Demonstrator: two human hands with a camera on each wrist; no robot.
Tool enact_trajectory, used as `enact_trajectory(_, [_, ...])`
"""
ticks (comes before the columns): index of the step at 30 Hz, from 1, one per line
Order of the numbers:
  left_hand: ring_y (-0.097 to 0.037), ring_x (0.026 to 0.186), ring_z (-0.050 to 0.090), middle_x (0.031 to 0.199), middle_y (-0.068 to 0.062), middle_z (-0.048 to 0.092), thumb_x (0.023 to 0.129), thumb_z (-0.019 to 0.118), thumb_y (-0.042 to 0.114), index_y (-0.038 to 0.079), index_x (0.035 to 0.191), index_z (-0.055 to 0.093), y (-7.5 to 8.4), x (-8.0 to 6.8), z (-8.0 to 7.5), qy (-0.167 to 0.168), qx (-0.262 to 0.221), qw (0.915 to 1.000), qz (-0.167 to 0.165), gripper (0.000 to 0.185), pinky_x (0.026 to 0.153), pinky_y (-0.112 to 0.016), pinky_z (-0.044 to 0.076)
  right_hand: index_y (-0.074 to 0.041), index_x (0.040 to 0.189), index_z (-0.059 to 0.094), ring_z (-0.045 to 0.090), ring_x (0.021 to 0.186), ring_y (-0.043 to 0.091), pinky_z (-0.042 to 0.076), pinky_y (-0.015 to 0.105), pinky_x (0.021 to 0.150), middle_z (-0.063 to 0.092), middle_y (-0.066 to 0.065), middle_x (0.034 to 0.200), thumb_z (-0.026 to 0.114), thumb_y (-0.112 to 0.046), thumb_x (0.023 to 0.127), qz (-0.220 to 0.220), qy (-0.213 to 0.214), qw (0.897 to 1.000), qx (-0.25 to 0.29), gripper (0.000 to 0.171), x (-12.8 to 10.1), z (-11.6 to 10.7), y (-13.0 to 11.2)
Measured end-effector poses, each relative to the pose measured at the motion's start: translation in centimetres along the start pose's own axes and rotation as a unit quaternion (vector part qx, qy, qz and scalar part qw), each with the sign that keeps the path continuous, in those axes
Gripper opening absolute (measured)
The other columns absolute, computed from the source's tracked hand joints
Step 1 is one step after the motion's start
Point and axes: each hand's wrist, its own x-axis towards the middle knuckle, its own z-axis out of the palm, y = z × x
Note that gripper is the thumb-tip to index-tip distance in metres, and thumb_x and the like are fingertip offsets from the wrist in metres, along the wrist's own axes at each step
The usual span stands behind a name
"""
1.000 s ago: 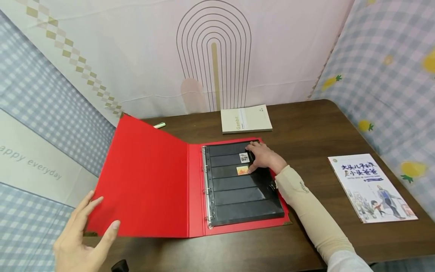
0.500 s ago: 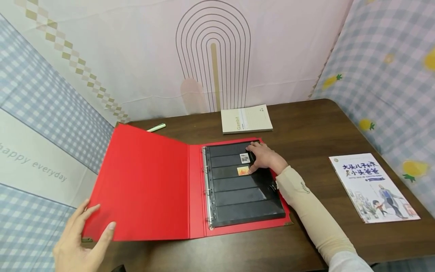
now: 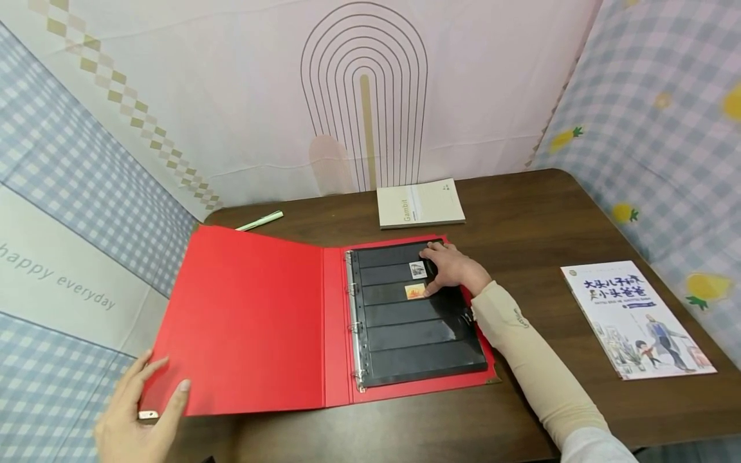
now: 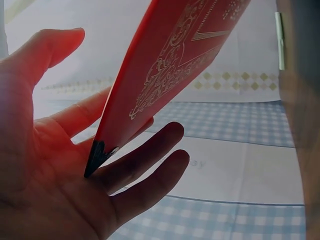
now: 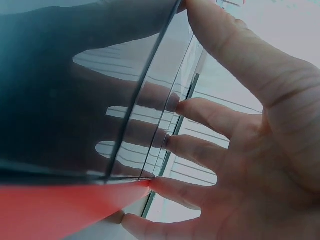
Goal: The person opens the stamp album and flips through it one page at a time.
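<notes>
A red ring binder (image 3: 249, 321) lies open on the dark wooden table (image 3: 532, 212). Its front cover's corner (image 4: 97, 155) rests on the palm of my left hand (image 3: 136, 421), whose fingers are spread straight (image 4: 145, 165). Black pocket pages (image 3: 417, 328) fill the right half and hold two small stamps (image 3: 415, 280). My right hand (image 3: 454, 269) lies flat on the upper right of the black page, fingers straight (image 5: 200, 150) and pressing on the glossy sheet (image 5: 70, 110).
A cream booklet (image 3: 419, 203) lies behind the binder. A green pen (image 3: 260, 220) sits at the back left. An illustrated book (image 3: 633, 318) lies at the right. Patterned cloth walls surround the table.
The red front cover has swung lower and farther left, nearly flat now. My left hand sank with it under the corner. The right hand stayed on the page.
</notes>
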Motion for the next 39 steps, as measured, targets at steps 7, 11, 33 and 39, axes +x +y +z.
enact_trajectory(7, [0.024, 0.105, 0.047, 0.140, 0.023, 0.056, 0.081, 0.081, 0.013, 0.008, 0.120, 0.073, -1.4, -0.3, 0.3, -0.003, 0.012, 0.9993, -0.034, 0.040, 0.076, -0.001, 0.034, 0.001, 0.152, 0.041, 0.018, 0.146, 0.053, 0.029, 0.062, 0.113, 0.023, 0.030, 0.161, 0.088, -0.031, 0.081, -0.002, 0.003, 1.000, -0.007, 0.091, 0.1, 0.0, -0.1])
enact_trajectory(11, [0.025, 0.088, 0.048, 0.137, 0.026, 0.057, 0.082, 0.082, 0.015, 0.008, 0.120, 0.073, -2.3, -0.5, 0.7, -0.002, 0.013, 0.9982, -0.058, 0.039, 0.061, -0.001, 0.038, 0.001, 0.151, 0.042, 0.018, 0.145, 0.054, 0.029, 0.063, 0.113, 0.024, 0.030, 0.160, 0.088, -0.031, 0.080, -0.002, 0.001, 1.000, -0.008, 0.091, 0.0, 0.1, -0.2])
enact_trajectory(33, [-0.004, 0.130, 0.051, 0.136, -0.002, 0.063, 0.087, 0.080, 0.023, 0.009, 0.120, 0.071, -5.1, -1.4, 2.6, -0.028, 0.032, 0.9894, -0.139, 0.037, 0.090, -0.001, 0.026, 0.000, 0.148, 0.048, 0.026, 0.140, 0.053, 0.038, 0.060, 0.106, 0.029, 0.028, 0.158, 0.087, -0.020, 0.081, -0.009, 0.007, 1.000, 0.004, 0.080, 0.0, -0.2, 0.1])
enact_trajectory(39, [-0.031, 0.133, 0.050, 0.140, -0.012, 0.058, 0.088, 0.077, 0.025, 0.007, 0.124, 0.068, -5.7, -1.5, 2.8, -0.056, 0.035, 0.9859, -0.154, 0.041, 0.100, -0.009, 0.025, 0.001, 0.148, 0.045, 0.029, 0.137, 0.051, 0.039, 0.058, 0.105, 0.027, 0.027, 0.159, 0.089, -0.016, 0.078, -0.001, 0.026, 0.999, 0.019, 0.084, -0.1, 0.2, 0.0])
